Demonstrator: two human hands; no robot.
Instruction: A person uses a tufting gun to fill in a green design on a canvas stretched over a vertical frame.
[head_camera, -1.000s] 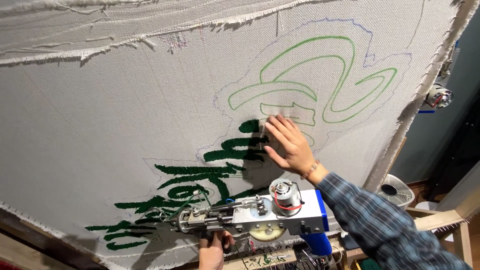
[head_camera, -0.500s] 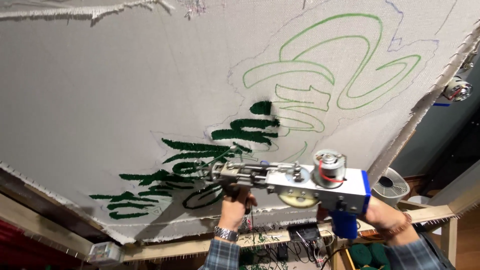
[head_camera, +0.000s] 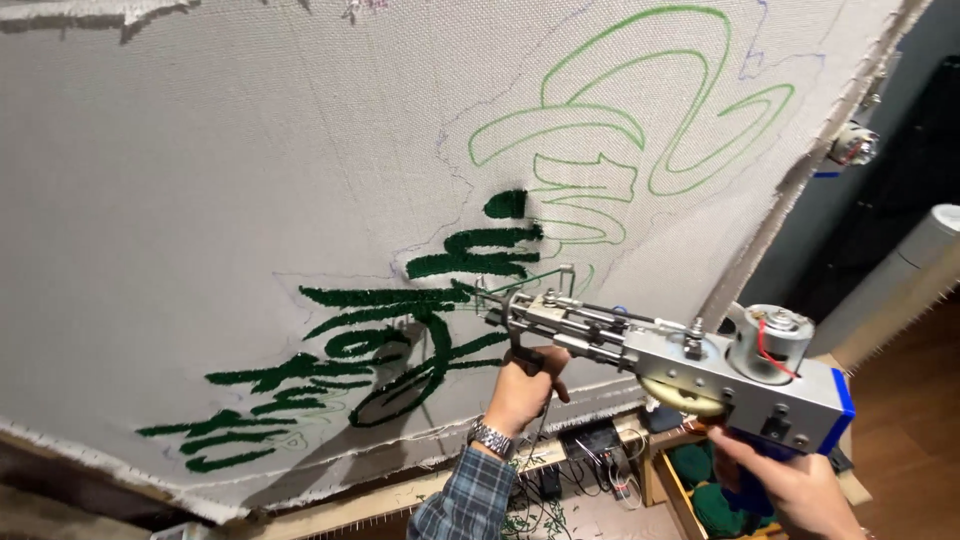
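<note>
The tufting gun (head_camera: 690, 375) is held in both hands in front of the stretched backing cloth (head_camera: 250, 200), its body lying nearly level with the needle end pointing left toward the cloth.

Left hand (head_camera: 522, 392): the fingers are clenched around the black front handle below the needle assembly. A metal wristwatch (head_camera: 490, 437) sits on the wrist, above a plaid sleeve (head_camera: 462, 500).

Right hand (head_camera: 790, 490): the fingers are wrapped around the blue rear grip (head_camera: 752, 490) under the gun body, at the lower right edge of the view. Whether a finger presses a trigger cannot be told.

Tufting gun: grey metal housing with blue end plate, a cylindrical motor (head_camera: 768, 342) with a red wire on top, and a brass-coloured gear on the side. The needle tip (head_camera: 483, 297) lies at the cloth surface, just beside the dark green tufted strokes (head_camera: 400, 330); whether it pierces the cloth cannot be told. A green yarn strand (head_camera: 530, 278) runs along the front guide.

Backing cloth: pale grey, frayed at the edges, tilted in the view. Dark green tufted areas occupy the lower centre and lower left. Light green marker outlines (head_camera: 640, 110) fill the upper right, untufted.

Below the cloth: a wooden frame rail (head_camera: 350, 505), cables, and dark green yarn (head_camera: 700, 470) in a wooden box.
</note>
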